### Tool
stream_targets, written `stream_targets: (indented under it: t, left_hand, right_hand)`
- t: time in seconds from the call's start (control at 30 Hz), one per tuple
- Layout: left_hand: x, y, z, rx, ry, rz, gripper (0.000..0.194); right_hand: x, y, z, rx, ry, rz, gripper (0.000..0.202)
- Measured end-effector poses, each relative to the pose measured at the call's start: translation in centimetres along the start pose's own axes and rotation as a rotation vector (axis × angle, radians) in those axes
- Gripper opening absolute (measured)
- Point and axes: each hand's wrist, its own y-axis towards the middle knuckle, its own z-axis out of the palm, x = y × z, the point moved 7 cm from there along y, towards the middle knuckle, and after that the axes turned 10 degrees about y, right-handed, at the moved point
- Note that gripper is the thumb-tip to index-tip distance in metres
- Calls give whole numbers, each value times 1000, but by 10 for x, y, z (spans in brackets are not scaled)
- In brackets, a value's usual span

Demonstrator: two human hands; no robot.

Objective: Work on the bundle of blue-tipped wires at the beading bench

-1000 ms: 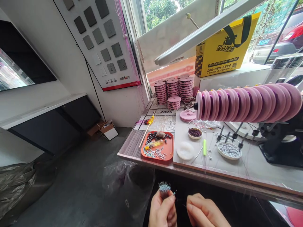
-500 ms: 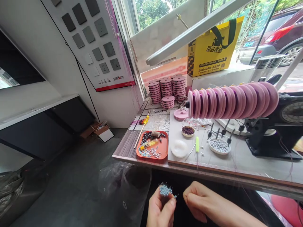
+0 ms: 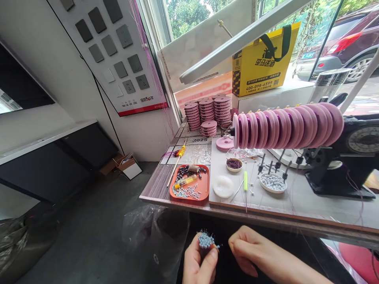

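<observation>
Fingers of the left hand [image 3: 197,265] clamp a bundle of blue-tipped pins [image 3: 205,240] below the table edge [image 3: 177,202]. Just right of the bundle, the right hand [image 3: 251,252] has fingertips pinched together, on what cannot be told; a steady bundle should help picking one pin.

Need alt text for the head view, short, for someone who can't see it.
Left hand grips a bundle of blue-tipped pins below the table edge; right hand is pinched shut beside it. Behind them, a row of pink spools.

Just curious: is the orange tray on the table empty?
No, the orange tray holds small dark and pale pieces and a yellow tube.
</observation>
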Motion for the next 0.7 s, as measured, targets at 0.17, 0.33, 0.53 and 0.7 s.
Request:
stream_targets:
  t: [0.17, 0.33, 0.53, 0.7]
  left_hand:
    - [-11, -4, 12, 45, -79, -61, 39]
    - [-12, -4, 13, 52, -40, -57, 39]
    - [-1, -1, -3, -31, 38, 8, 29]
    - [4, 1, -20, -173, 110, 100, 34]
  right_hand:
    - [-6, 4, 2, -6, -14, 32, 15]
    - [-12, 3, 1, -5, -11, 34, 17]
    - [-4, 3, 0, 9, 27, -9, 18]
    - [9, 2, -2, -3, 63, -102, 26]
